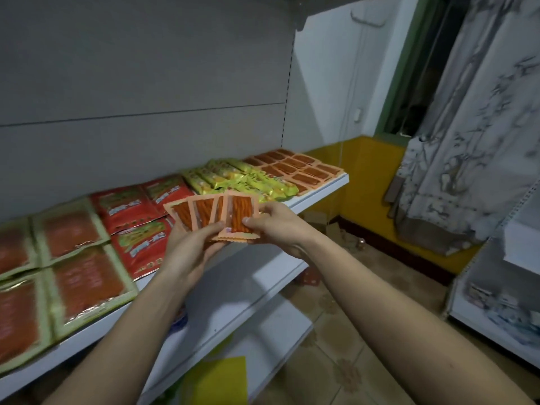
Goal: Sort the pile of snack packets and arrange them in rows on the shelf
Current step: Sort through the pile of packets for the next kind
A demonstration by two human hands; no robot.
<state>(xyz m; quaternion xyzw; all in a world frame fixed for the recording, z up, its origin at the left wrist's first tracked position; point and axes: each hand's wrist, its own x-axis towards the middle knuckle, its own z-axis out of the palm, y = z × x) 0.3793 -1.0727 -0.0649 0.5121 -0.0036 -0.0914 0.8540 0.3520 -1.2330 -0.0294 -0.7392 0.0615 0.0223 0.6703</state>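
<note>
The person stood at the shelf [318, 194] with a fan of orange packets [214, 213] held just in front of its edge, above the lower board. The left hand [190, 247] cupped the fan from below, thumb laid over the near corners. The right hand [277, 226] pinched the rightmost packet between thumb and fingers, as if to draw it off.

To my eye the step was peeling one packet free to add to the orange rows [298, 169] at the shelf's far right end. Done well, that would mean sliding it sideways off the fan, not lifting, so the others did not slip, while the left thumb kept firm pressure. The packet should then land square against its neighbours, matching their rows.

The fan lay across the left palm and rose past the fingertips; the right hand's grip sat on the packet's lower half. On the shelf behind were yellow packets [242, 179], red ones [137, 211], and green-edged ones [79, 276] towards the left.
</note>
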